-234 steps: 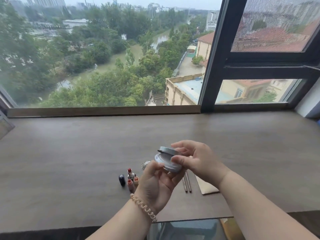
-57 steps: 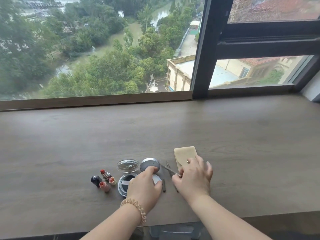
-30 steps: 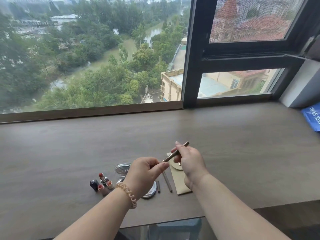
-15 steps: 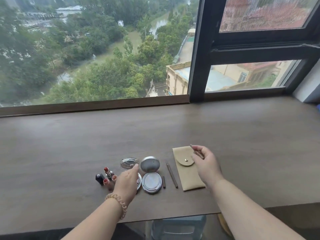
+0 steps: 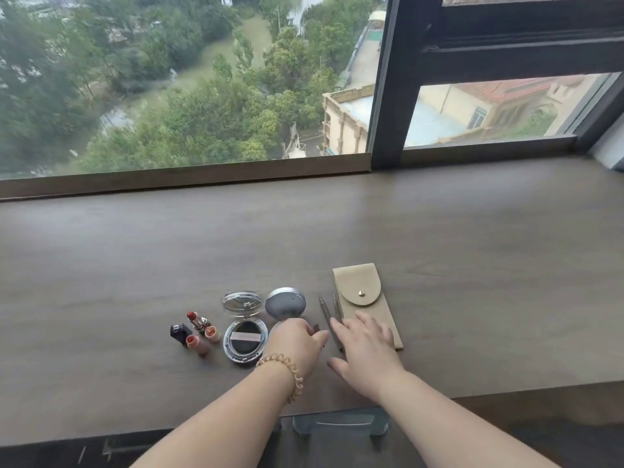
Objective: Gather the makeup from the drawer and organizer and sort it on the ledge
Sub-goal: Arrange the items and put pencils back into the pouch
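Observation:
On the wooden ledge (image 5: 472, 265) lie several lipsticks (image 5: 196, 332), an open clear compact (image 5: 244, 329), a grey compact with its lid (image 5: 285, 303) raised, two thin pencils (image 5: 326, 312) and a tan snap pouch (image 5: 366, 295). My left hand (image 5: 297, 342) hides the grey compact's base; its curled fingertips are by a small dark cap (image 5: 316, 328). My right hand (image 5: 366, 349) lies flat with fingers apart over the pencils' near ends and the pouch's lower end, gripping nothing.
A wooden sill strip (image 5: 185, 177) and a dark window frame (image 5: 385, 96) bound the ledge at the back. A clear plastic piece (image 5: 341, 423) shows below the ledge's front edge. A white wall corner (image 5: 611, 146) is at the far right.
My right hand came down from the pouch's flap to its lower end, and a second pencil now lies beside the pouch. My left hand shifted right from the clear compact to the grey one.

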